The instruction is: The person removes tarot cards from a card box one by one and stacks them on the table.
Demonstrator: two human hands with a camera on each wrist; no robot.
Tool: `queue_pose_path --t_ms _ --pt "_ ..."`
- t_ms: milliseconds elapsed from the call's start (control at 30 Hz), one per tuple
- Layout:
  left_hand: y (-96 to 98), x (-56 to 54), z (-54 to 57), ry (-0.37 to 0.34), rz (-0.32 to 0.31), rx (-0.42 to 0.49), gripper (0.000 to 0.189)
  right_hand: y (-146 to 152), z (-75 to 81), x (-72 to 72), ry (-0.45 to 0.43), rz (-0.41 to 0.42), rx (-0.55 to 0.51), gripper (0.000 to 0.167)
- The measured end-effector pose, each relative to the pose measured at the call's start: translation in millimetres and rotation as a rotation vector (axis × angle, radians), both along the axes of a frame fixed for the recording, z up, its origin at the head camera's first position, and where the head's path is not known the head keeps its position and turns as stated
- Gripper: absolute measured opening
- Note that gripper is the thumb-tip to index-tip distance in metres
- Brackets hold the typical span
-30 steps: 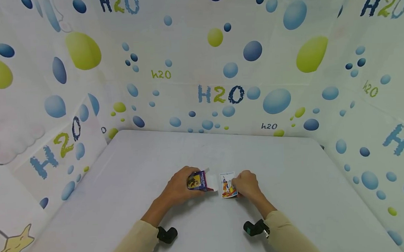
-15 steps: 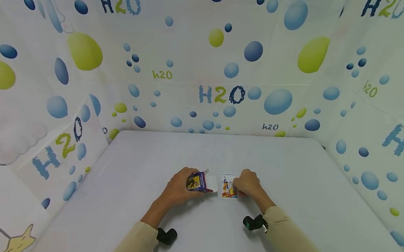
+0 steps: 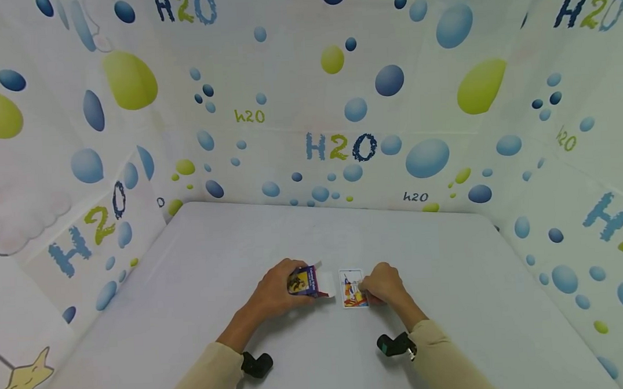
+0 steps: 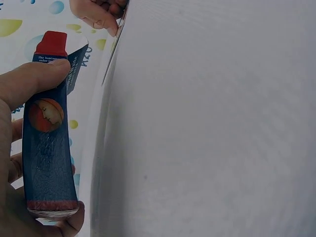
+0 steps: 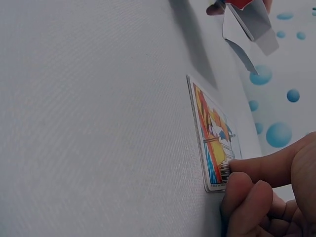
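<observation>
My left hand (image 3: 275,289) grips a dark blue and red card box (image 3: 301,282) with a picture on its front. The box's open end faces right, its white flaps sticking out. In the left wrist view the thumb presses the narrow side of the box (image 4: 47,163), which bears a round face picture. A thin stack of picture cards (image 3: 350,288) lies face up just right of the flaps. My right hand (image 3: 385,284) pinches the stack at its right edge. The right wrist view shows the thumb on top of the cards (image 5: 212,133) and the other fingers curled beside the edge.
Both hands work over the middle of a white table (image 3: 318,356). Its far edge meets a white backdrop (image 3: 284,56) printed with blue and green drops and H2O lettering. Side walls of the same cloth stand left and right. A black wrist camera sits on each sleeve.
The cards appear slightly flatter and a touch nearer the person, and the right hand has shifted slightly with them. The left hand and box look unchanged.
</observation>
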State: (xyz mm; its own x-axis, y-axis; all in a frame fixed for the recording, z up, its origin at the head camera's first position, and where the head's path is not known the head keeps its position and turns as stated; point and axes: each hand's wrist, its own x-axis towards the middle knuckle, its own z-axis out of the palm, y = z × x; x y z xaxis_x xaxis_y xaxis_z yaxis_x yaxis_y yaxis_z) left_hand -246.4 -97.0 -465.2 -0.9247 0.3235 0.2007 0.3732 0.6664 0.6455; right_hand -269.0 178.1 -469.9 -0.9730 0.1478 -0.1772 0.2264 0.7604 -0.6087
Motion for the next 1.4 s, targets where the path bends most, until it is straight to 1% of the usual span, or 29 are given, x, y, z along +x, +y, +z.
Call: queue_pose_path --t_ms 167,400,500,600,700,800,867,933,1000,1067,1133,1233,1400 --pt "0.3 0.2 0.5 -0.003 0.007 0.001 0.074 2 0.0 2.3 0.027 -0.005 -0.036 0.025" --pt "0.9 1.8 1.6 0.0 0.002 0.006 0.073 1 1.7 7.0 0.051 -0.04 -0.135 0.025" --pt "1.3 2.5 2.9 0.001 0.002 0.005 0.074 0 2.0 9.9 0.061 -0.042 -0.13 0.023" --pt "2.3 2.7 4.7 0.004 -0.001 0.005 0.075 -2 2.4 12.2 0.089 -0.04 -0.107 0.02" --pt "3.8 2.5 6.4 0.004 -0.011 0.003 0.074 -4 3.3 12.9 0.141 -0.04 -0.087 0.019" --pt "5.8 2.2 7.4 0.009 -0.024 -0.008 0.074 -9 6.3 12.8 0.208 -0.041 -0.102 0.016" --pt "7.5 2.1 8.1 0.018 -0.034 -0.018 0.073 -14 9.6 13.2 0.264 -0.02 -0.142 0.014" --pt "8.9 2.8 9.4 0.033 -0.046 -0.025 0.073 -20 14.0 14.3 0.307 0.019 -0.198 0.011" --pt "9.8 3.7 11.0 0.051 -0.06 -0.033 0.072 -26 18.4 16.4 0.329 0.072 -0.253 0.01" --pt "10.8 4.9 12.6 0.064 -0.076 -0.038 0.071 -33 22.3 18.6 0.339 0.129 -0.287 0.009" --pt "12.4 6.3 13.5 0.077 -0.089 -0.049 0.069 -39 24.7 21.2 0.343 0.173 -0.301 0.009" --pt "15.3 8.3 14.1 0.086 -0.101 -0.061 0.067 -46 25.8 24.1 0.358 0.219 -0.292 0.008" --pt "18.3 10.5 14.7 0.127 -0.112 -0.072 0.067 -53 24.7 26.9 0.359 0.243 -0.289 0.007"
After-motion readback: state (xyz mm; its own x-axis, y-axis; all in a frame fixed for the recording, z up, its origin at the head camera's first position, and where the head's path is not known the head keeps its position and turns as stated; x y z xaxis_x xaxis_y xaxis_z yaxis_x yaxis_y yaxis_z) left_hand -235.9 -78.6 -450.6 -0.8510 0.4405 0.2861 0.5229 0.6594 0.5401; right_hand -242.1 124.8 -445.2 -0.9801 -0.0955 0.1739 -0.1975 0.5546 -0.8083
